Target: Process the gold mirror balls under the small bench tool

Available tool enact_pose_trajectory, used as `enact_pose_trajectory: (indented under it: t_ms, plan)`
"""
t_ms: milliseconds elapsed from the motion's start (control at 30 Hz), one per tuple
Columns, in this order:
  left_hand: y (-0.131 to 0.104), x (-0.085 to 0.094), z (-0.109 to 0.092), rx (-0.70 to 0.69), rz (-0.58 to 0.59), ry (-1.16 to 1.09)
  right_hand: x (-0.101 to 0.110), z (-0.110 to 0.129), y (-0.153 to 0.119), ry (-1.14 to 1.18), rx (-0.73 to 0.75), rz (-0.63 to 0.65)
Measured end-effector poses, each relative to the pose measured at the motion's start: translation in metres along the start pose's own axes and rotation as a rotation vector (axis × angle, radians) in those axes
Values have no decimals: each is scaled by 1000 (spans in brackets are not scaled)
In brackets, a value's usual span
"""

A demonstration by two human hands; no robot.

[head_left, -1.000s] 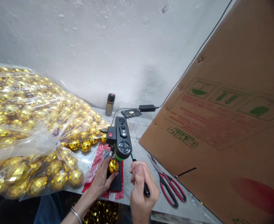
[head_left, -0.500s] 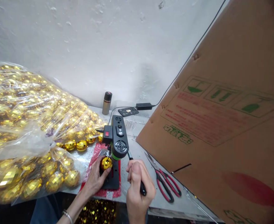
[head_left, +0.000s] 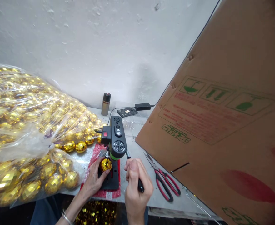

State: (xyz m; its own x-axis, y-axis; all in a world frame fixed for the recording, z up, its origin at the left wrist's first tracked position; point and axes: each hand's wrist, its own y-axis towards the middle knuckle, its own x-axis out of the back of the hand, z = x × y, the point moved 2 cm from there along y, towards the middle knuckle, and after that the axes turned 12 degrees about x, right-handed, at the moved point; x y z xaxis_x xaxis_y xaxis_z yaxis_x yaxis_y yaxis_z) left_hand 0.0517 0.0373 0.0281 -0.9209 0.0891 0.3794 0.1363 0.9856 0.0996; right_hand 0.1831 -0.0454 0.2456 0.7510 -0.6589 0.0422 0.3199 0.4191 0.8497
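Observation:
My left hand (head_left: 96, 178) is closed on a shiny gold faceted ball (head_left: 105, 164), thumb at its lower right side. The ball sits beneath the head of a small black bench drill press (head_left: 117, 137), which has a green band and a red switch. Wrapped in a fist, my right hand (head_left: 138, 184) grips the black-ended lever handle (head_left: 140, 186) on the machine's right side. Under the machine's black base lies a red plastic sheet (head_left: 109, 193). The drill tip is hidden behind the ball and the machine's head.
Clear plastic bags (head_left: 41, 140) full of gold balls fill the left. Red-handled scissors (head_left: 167, 181) lie right of my right hand, beside a large cardboard box (head_left: 212, 118). Behind the machine are a bottle (head_left: 106, 104), a phone (head_left: 127, 112) and a power adapter (head_left: 142, 107).
The whole view has shifted slightly, so things appear a little further left. Both hands keep their holds on the ball and the lever.

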Motion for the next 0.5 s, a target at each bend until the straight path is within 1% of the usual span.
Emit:
enact_pose_trajectory:
  t_ms: [167, 300, 400, 500]
  plan:
    - [-6, 1, -1, -119, 40, 65, 0, -2, -4, 3, -8, 0]
    - [-1, -3, -14, -89, 64, 109, 1, -3, -6, -4, -1, 3]
    - [5, -5, -24, -91, 142, 145, 2, -4, -8, -1, 23, 7]
    - [6, -3, -27, -100, 212, 152, 4, -6, -9, 1, 44, 28]
